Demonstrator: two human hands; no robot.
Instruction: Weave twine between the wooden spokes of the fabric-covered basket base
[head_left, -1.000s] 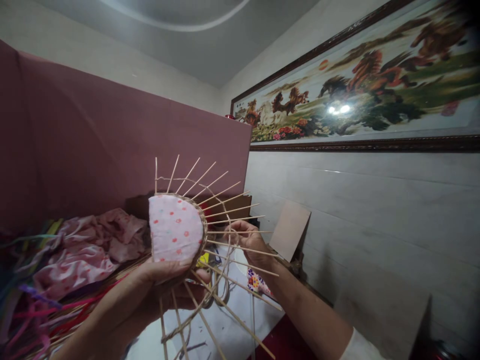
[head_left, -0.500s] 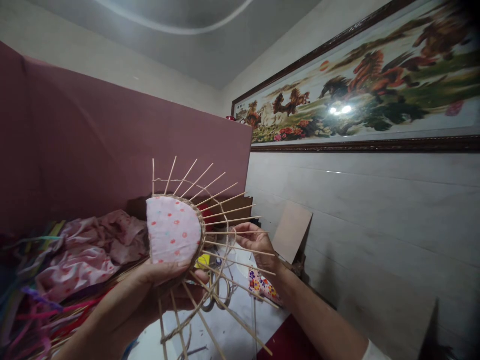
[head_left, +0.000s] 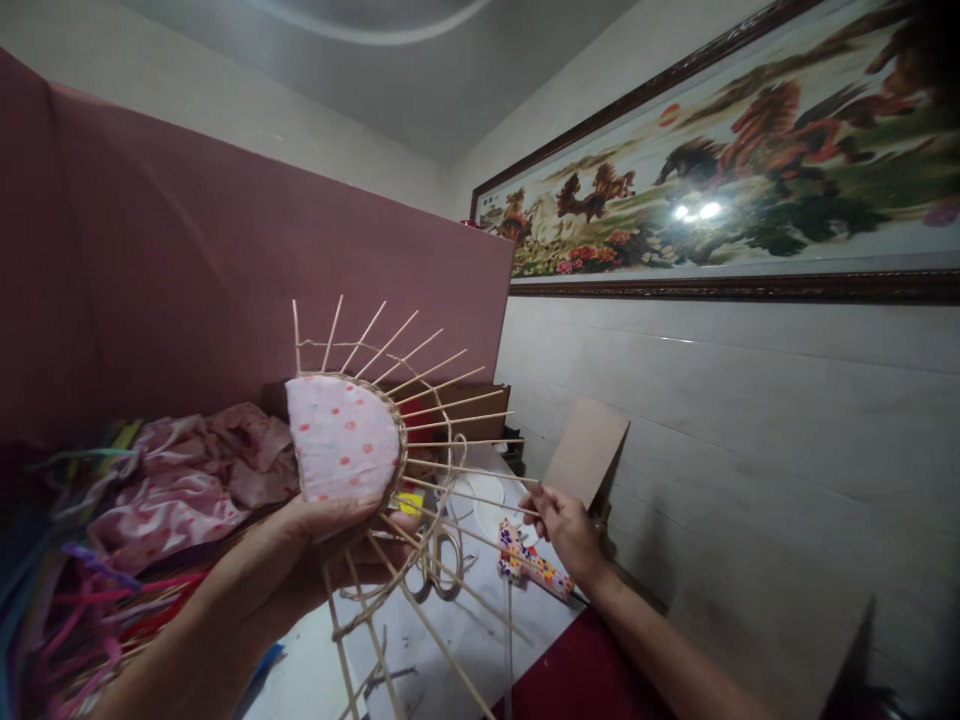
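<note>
A half-round woven piece (head_left: 346,440) has a white cloth face with pinkish-red dots and a braided cord edge. Thin wooden sticks (head_left: 448,410) fan out from it, joined partway along by a ring of twine (head_left: 448,420). My left hand (head_left: 307,545) grips the lower edge of the piece, thumb on the cloth, fingers behind. At the right, my right hand (head_left: 564,530) is closed at the outer end of a stick, fingertips pinched together. A loose loop of twine (head_left: 459,452) stands out from the ring near the sticks.
Scissors (head_left: 444,565) and a flower-patterned glue gun (head_left: 529,560) lie on the white table (head_left: 450,660) below. Crumpled dotted pink cloth (head_left: 187,480) and colourful strips (head_left: 75,640) are heaped at left. A pink partition (head_left: 262,250) rises behind; a tan board (head_left: 585,455) leans right.
My right hand has moved right and down, from beside the twine ring out to the stick ends. A twine loop now shows at the ring. The woven piece has shifted slightly up and left.
</note>
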